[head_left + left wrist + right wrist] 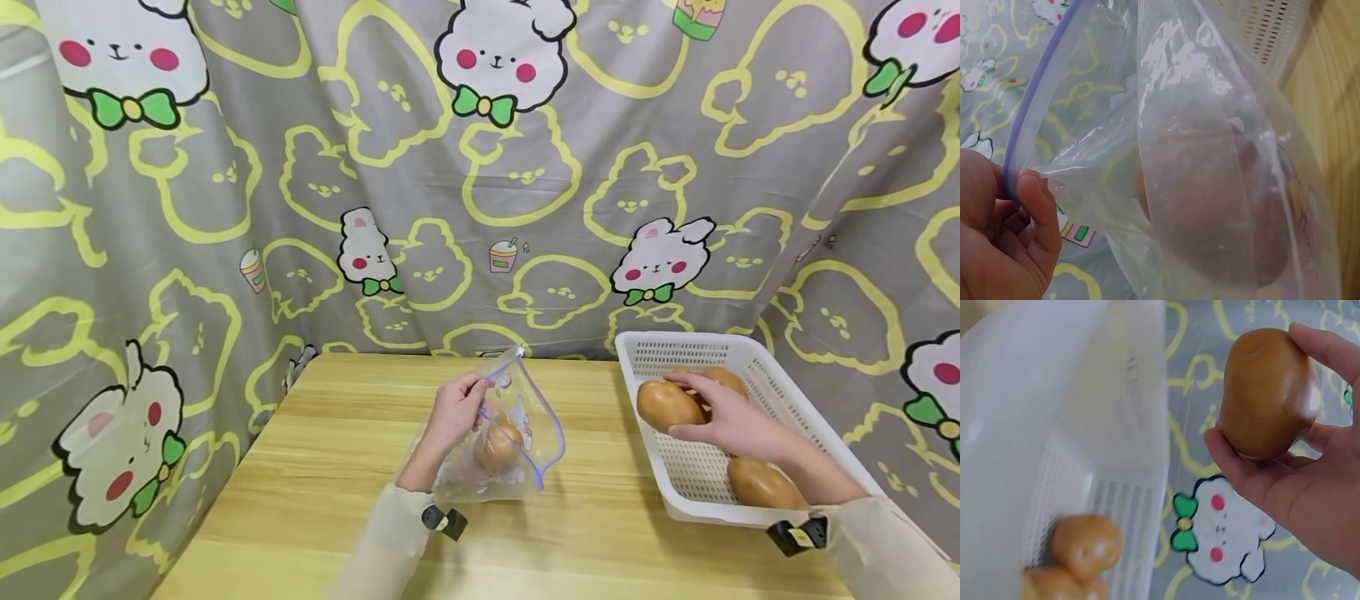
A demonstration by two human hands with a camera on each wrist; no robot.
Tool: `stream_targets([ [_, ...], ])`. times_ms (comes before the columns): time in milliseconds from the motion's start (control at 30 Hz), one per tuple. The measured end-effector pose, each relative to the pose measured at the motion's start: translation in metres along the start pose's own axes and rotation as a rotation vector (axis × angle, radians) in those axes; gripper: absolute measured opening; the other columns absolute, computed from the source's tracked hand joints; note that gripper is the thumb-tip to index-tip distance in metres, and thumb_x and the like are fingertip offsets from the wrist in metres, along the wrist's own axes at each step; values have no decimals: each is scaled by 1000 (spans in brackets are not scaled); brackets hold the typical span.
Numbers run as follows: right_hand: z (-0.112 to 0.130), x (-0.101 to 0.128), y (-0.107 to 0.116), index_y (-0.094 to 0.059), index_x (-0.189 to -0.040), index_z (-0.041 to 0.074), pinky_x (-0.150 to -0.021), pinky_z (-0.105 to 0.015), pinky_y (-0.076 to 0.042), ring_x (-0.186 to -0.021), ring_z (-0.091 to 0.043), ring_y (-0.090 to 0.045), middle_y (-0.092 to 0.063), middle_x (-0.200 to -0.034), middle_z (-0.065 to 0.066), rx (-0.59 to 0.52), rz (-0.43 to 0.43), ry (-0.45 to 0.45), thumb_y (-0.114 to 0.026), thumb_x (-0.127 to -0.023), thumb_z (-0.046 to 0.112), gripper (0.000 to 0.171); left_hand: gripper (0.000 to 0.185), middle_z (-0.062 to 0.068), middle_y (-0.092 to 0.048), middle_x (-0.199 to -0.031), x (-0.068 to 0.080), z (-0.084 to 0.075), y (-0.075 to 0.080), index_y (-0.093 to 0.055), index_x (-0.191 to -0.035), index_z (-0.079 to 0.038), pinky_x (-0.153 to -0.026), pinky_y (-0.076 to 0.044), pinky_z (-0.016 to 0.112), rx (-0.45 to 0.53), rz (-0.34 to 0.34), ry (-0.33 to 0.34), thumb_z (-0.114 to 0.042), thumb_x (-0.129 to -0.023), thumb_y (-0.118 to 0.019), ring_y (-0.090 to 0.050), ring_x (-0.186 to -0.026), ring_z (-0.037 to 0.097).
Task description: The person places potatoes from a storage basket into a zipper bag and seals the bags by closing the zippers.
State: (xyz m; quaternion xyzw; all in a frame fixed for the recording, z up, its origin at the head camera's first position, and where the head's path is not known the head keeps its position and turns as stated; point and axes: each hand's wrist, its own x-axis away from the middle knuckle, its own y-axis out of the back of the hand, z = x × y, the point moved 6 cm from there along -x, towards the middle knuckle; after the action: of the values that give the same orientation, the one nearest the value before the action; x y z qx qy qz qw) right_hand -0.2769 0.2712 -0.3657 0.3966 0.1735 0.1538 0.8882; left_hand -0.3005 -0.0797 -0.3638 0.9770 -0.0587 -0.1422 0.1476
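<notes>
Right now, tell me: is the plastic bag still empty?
No. One potato already sits inside the clear plastic bag, whose rim the left hand pinches open.

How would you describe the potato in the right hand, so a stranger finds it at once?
Look at the white perforated plastic basket on the right of the wooden table. Several smooth brown potatoes are there. The one meant, the brown oval potato, is lifted in the right hand; the others lie loose.
</notes>
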Motion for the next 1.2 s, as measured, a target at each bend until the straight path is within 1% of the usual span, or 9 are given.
stream_targets([
  [133,16,-8,-4,-39,-139,7,-72,-27,-50,-97,-21,-55,-54,-120,-12,1,15,-2,-75,-82,30,71,24,24,-58,-64,-10,22,-4,-63,-102,9,-37,-39,18,16,1,14,-6,-99,-45,-43,-39,6],
  [233,24,-16,-8,-39,-139,9,-74,-27,-50,-96,-20,-56,-55,-119,-10,-21,19,-2,-75,-82,32,71,25,21,-58,-63,-15,35,-6,-63,-102,8,-37,-40,20,20,-2,20,-9,-99,-46,-44,-39,7],
  [367,34,-27,-13,-39,-139,5,-78,-27,-50,-99,-21,-55,-54,-122,-11,-80,24,21,-75,-82,29,71,24,9,-55,-59,-16,37,-6,-65,-100,6,-37,-43,25,17,-8,9,-11,-99,-48,-45,-39,9],
  [467,44,-34,-17,-39,-138,3,-79,-27,-50,-102,-22,-54,-53,-124,-11,-99,32,47,-75,-82,28,71,25,4,-54,-58,-16,36,-7,-65,-100,6,-37,-44,27,14,-10,1,-12,-99,-48,-45,-39,9],
  [700,63,-48,-31,-37,-136,-2,-82,-30,-50,-110,-29,-51,-47,-131,-17,-196,78,82,-73,-85,20,67,26,4,-54,-58,-18,36,-10,-65,-103,6,-36,-41,22,14,0,5,-12,-99,-47,-44,-39,9],
  [767,66,-52,-35,-37,-135,-2,-82,-31,-51,-109,-30,-50,-46,-130,-17,-230,90,89,-73,-85,18,65,26,6,-55,-59,-19,36,-10,-65,-102,5,-37,-45,30,14,1,7,-13,-99,-47,-44,-40,9],
  [933,73,-60,-46,-40,-133,0,-80,-31,-51,-105,-27,-51,-49,-122,-16,-284,119,109,-73,-84,18,61,23,10,-56,-60,-19,35,-11,-67,-98,2,-40,-47,37,8,-7,11,-12,-98,-49,-45,-40,10],
  [1000,75,-63,-50,-41,-133,2,-80,-31,-52,-104,-26,-52,-51,-121,-14,-288,130,123,-74,-84,18,61,22,7,-56,-58,-20,35,-12,-67,-97,0,-38,-45,29,7,-10,17,-13,-98,-49,-45,-39,10],
  [1200,81,-72,-64,-44,-135,3,-79,-32,-52,-106,-26,-53,-52,-124,-13,-287,157,182,-75,-82,19,64,25,4,-55,-58,-20,36,-13,-66,-100,4,-37,-44,27,4,-7,19,-13,-98,-49,-45,-39,10],
])
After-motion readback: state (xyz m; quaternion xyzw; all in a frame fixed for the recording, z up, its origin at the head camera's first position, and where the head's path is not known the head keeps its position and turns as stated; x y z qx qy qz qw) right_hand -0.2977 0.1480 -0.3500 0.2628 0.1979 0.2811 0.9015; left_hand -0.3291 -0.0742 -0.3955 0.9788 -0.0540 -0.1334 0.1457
